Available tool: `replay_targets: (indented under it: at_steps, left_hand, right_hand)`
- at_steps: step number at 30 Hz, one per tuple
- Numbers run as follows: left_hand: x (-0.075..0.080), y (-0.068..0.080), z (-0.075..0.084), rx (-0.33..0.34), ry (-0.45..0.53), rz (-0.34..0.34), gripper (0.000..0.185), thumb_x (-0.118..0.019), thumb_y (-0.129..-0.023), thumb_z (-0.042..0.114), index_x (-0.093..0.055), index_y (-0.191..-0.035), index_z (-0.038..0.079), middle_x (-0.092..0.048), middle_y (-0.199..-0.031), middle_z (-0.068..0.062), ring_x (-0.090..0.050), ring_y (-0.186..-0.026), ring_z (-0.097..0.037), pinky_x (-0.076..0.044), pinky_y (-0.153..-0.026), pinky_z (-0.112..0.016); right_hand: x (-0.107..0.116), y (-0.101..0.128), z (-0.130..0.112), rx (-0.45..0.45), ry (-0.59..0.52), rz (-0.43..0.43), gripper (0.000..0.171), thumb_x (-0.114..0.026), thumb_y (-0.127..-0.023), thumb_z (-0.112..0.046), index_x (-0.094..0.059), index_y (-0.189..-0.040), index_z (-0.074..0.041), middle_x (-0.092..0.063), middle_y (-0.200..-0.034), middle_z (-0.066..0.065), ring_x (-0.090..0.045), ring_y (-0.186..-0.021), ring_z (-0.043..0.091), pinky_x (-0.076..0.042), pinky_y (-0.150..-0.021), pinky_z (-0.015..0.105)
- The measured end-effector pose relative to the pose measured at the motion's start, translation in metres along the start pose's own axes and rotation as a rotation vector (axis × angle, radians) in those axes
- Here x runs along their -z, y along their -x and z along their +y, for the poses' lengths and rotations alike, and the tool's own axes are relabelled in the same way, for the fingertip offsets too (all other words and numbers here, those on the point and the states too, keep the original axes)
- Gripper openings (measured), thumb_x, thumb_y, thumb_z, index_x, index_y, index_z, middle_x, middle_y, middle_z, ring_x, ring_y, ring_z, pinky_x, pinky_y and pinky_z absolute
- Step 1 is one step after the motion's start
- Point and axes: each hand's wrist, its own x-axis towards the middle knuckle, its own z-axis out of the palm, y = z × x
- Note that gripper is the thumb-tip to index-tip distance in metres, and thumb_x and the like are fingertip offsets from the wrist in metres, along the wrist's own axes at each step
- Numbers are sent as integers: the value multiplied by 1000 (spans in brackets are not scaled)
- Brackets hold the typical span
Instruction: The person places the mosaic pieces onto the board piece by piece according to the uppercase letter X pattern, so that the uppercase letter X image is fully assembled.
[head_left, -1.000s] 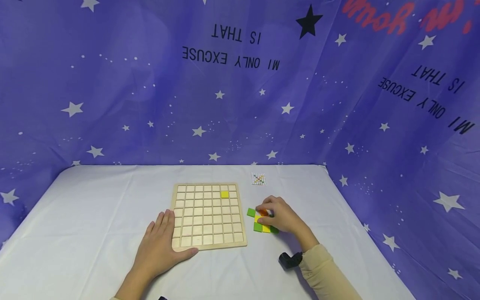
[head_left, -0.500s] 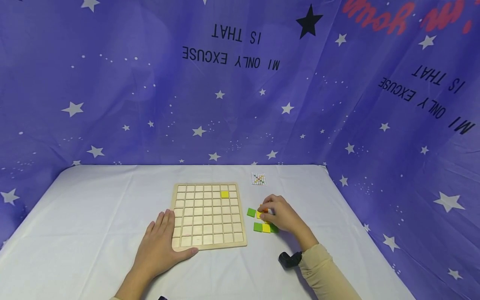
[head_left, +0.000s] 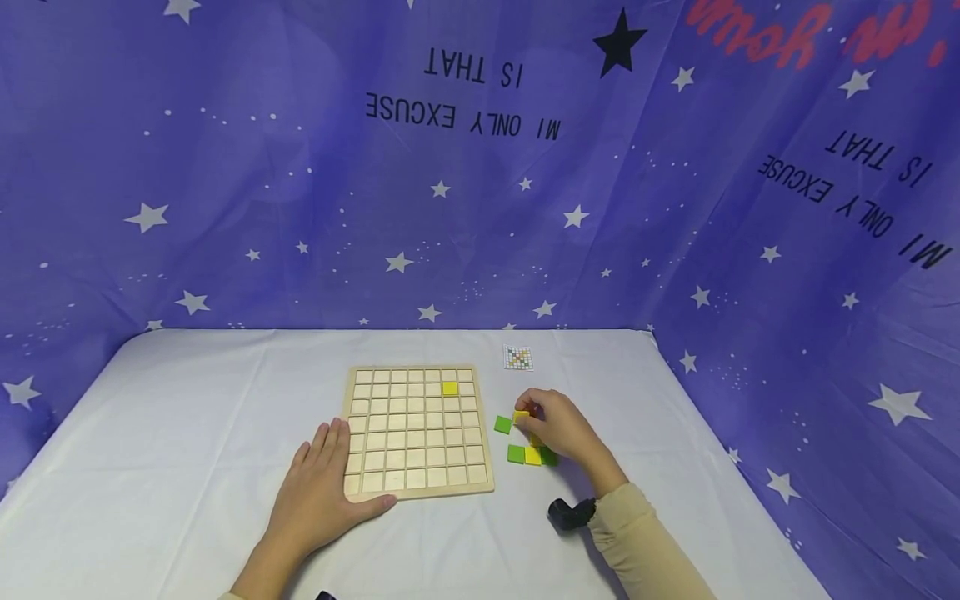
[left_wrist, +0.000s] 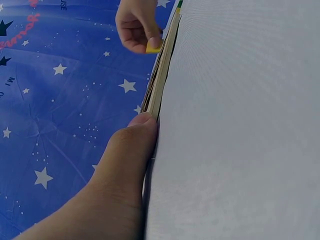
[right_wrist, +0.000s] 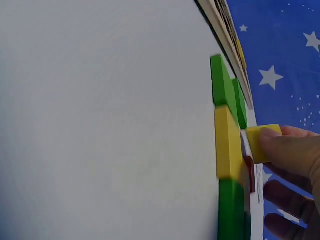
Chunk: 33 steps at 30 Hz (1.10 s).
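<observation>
A wooden grid board [head_left: 417,433] lies in the middle of the white table, with one yellow tile [head_left: 449,388] set in a cell near its top right. My left hand [head_left: 322,487] rests flat on the table, its fingers against the board's lower left edge [left_wrist: 159,85]. My right hand [head_left: 558,427] pinches a yellow tile [head_left: 521,415] [right_wrist: 261,141] [left_wrist: 153,49], lifted a little off the table. Beside it lie loose tiles: a green one [head_left: 502,425], and a row of green [head_left: 515,454], yellow [head_left: 532,456] [right_wrist: 227,142] and green [head_left: 549,457].
A small patterned card [head_left: 517,358] lies past the board to its right, near the back of the table. A blue starry cloth [head_left: 480,167] hangs behind and to the right. A black wrist camera mount [head_left: 566,513] sits by my right sleeve.
My right hand has picked a yellow tile out of the loose pile and raised it slightly toward the upper left. The left hand has stayed put.
</observation>
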Motion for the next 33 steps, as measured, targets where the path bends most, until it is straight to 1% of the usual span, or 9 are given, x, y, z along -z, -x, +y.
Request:
replay_targets:
  at_steps: [4,7,12,15,17,20,23,29,33]
  left_hand:
    - [0,0,-1,1,0,-1,136,-61,-66,89,-25,-152,-10,-26,-161,-26,-23,-149,-43,-19,-119,-58]
    - [1,0,-1,2,-2,-2,136,-60,-66,89,-25,-152,-10,-26,-160,-27,-23,-149,-44,-19,-119,-58]
    - [3,0,-1,-1,-7,3,136,-61,-66,88,-25,-152,-10,-27,-160,-27,-24,-149,-44,-20,-119,-58]
    - [4,0,0,-8,-9,19,135,-63,-66,87,-26,-151,-11,-29,-159,-28,-26,-148,-45,-22,-118,-59]
    - [4,0,0,-10,-9,24,134,-63,-66,86,-27,-151,-11,-30,-158,-28,-27,-147,-45,-22,-118,-59]
    - [3,0,0,-6,-8,13,135,-62,-66,87,-26,-151,-11,-29,-159,-28,-26,-148,-45,-22,-118,-59]
    - [1,0,-2,2,-6,-3,136,-60,-66,89,-25,-152,-11,-27,-160,-27,-24,-149,-44,-20,-119,-59]
    - [-1,-1,-1,2,-4,-3,136,-60,-66,89,-26,-152,-10,-27,-160,-27,-24,-149,-43,-20,-119,-59]
    - [-1,-1,-1,-3,2,8,135,-61,-66,88,-27,-152,-10,-28,-159,-27,-25,-148,-44,-21,-118,-59]
  right_hand:
    - [-7,-8,-11,24,-44,48,10,-75,-89,-22,-68,-95,-26,-65,-84,-12,-57,-77,8,-49,-72,27]
    - [-16,-13,-23,43,-96,60,11,-75,-89,-22,-68,-97,-25,-66,-87,-12,-59,-76,8,-51,-68,24]
    - [-29,-24,-52,84,-171,30,12,-74,-90,-22,-67,-100,-24,-68,-92,-11,-60,-79,9,-53,-67,24]
    - [-39,-32,-68,105,-175,6,11,-73,-91,-23,-67,-100,-24,-68,-93,-10,-60,-78,8,-52,-67,23]
    - [-47,-38,-76,118,-166,-7,11,-73,-91,-25,-68,-101,-25,-69,-93,-11,-60,-76,6,-52,-68,23]
    - [-57,-45,-83,143,-148,-19,11,-71,-93,-27,-68,-103,-25,-68,-92,-11,-59,-76,4,-51,-70,22]
    - [-64,-49,-89,153,-129,-25,13,-70,-94,-27,-69,-106,-24,-69,-95,-10,-60,-81,4,-52,-75,22]
    - [-70,-52,-94,160,-48,-8,16,-68,-95,-28,-70,-110,-23,-68,-103,-9,-63,-94,7,-54,-84,25]
    - [-71,-53,-96,168,9,8,17,-68,-95,-31,-71,-109,-22,-66,-107,-8,-62,-102,10,-53,-90,29]
